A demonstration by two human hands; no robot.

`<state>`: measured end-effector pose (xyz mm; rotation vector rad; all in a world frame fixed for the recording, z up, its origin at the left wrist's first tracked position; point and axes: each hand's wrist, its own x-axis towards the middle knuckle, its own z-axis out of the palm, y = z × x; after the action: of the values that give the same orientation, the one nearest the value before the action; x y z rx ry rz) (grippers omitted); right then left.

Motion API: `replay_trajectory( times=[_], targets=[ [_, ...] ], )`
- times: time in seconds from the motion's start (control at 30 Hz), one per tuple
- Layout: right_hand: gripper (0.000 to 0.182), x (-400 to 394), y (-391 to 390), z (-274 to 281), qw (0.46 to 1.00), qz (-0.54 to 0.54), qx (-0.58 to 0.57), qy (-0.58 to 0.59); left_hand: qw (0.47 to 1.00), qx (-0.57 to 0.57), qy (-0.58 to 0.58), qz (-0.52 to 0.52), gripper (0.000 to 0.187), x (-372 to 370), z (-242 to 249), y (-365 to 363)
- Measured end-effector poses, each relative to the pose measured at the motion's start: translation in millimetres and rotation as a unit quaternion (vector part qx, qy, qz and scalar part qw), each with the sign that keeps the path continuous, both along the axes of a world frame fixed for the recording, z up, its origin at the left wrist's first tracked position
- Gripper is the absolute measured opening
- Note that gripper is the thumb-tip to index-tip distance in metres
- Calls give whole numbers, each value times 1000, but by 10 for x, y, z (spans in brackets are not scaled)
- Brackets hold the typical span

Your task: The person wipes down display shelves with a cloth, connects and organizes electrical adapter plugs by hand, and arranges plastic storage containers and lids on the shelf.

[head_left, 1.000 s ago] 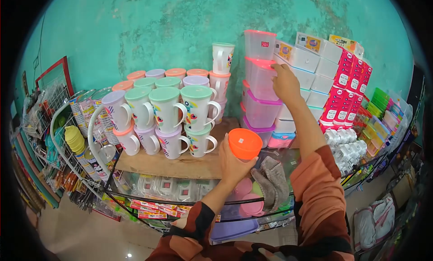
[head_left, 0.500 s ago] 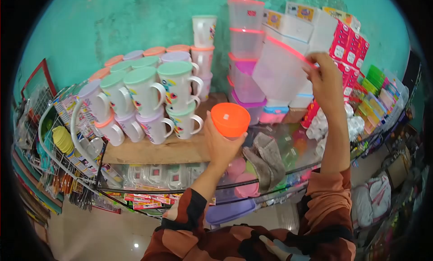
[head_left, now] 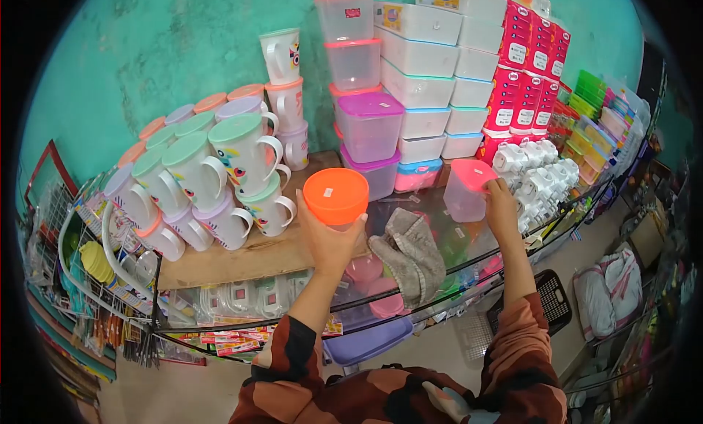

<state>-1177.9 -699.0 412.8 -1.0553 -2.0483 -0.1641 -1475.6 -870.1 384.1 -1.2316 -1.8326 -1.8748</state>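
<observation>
My left hand (head_left: 329, 247) is wrapped round a clear container with an orange lid (head_left: 335, 195), which faces up and bears a small white sticker. My right hand (head_left: 501, 210) pinches the edge of a clear, pink-lidded container (head_left: 464, 198), low over the glass top of the shelf and left of some white plastic pieces (head_left: 538, 179). Between my hands a grey cloth (head_left: 408, 255) hangs over the shelf's front edge. Behind the orange lid stands a stack of purple-lidded containers (head_left: 370, 135).
Stacked lidded mugs (head_left: 194, 168) fill the left on a wooden board (head_left: 242, 266). White boxes (head_left: 417, 83) and red packs (head_left: 516, 94) rise against the green wall. A dark rail (head_left: 447, 274) runs along the shelf's front. A dark basket (head_left: 551, 299) stands on the floor.
My right hand has come down with the pink-lidded container, from in front of the white boxes to just over the glass top. My left hand still holds the orange-lidded container. The view has shifted right.
</observation>
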Motion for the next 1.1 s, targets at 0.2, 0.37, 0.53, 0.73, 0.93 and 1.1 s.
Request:
replay_trajectory(
  times=[0.2, 0.37, 0.53, 0.73, 0.93, 1.1],
  targets=[
    [22, -19, 115, 48, 998, -39, -21, -50, 1000, 4, -4, -8, 118, -18, -10, -9],
    [27, -382, -168, 399, 992, -123, -17, -11, 1000, 13, -14, -19, 117, -19, 11, -13],
    [33, -1478, -478, 828, 990, 113, 60, 56, 999, 20, -12, -38, 118, 9, 21, -10],
    [26, -2181, -268, 1069, 990, 114, 88, -10, 1000, 25, -4, -16, 118, -43, -1, -12],
    [16, -2081, -218, 1127, 976, 177, 129, 17, 1000, 0, 0, 12, 117, -41, 28, -43],
    [20, -1387, -706, 1196, 962, 197, 131, 135, 1000, 3, 17, 21, 117, -44, 18, -20]
  ],
)
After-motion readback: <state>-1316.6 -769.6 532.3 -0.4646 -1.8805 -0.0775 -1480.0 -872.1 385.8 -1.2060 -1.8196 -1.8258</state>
